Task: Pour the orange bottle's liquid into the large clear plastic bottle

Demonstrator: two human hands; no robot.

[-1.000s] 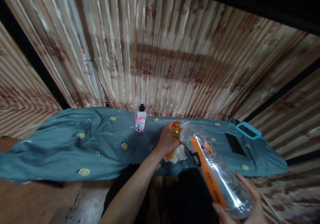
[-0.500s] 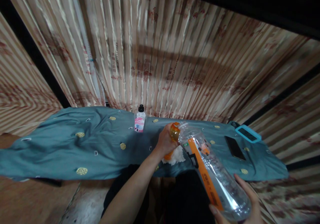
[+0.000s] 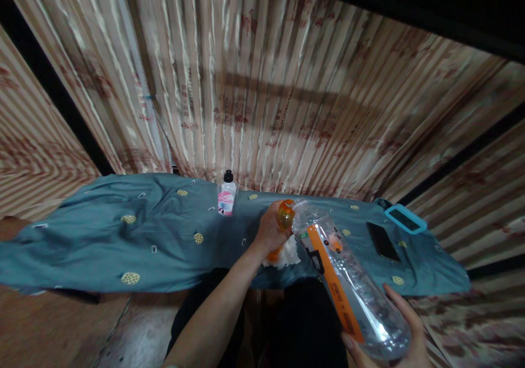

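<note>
My left hand (image 3: 273,228) is wrapped round an orange see-through bottle (image 3: 286,215); its rounded top sticks out above my fingers and more orange shows below them. Against that top rests the narrow mouth end of a large clear plastic bottle (image 3: 348,280) with an orange and grey label. This big bottle is tilted, its neck up and to the left and its base down toward me. Around its base my right hand (image 3: 404,335) is closed, fingers on one side and thumb on the other. White crumpled tissue (image 3: 289,253) lies just under my left hand.
A small clear bottle with a pink label and black cap (image 3: 226,194) stands on the teal cloth (image 3: 172,264). To the right lie a black phone (image 3: 383,242) and a blue-framed device (image 3: 406,218). Patterned curtains (image 3: 254,94) hang behind the table.
The view has shifted very slightly, so things on the table sit a little further left. Both hands keep their hold, and the two bottles stay together.
</note>
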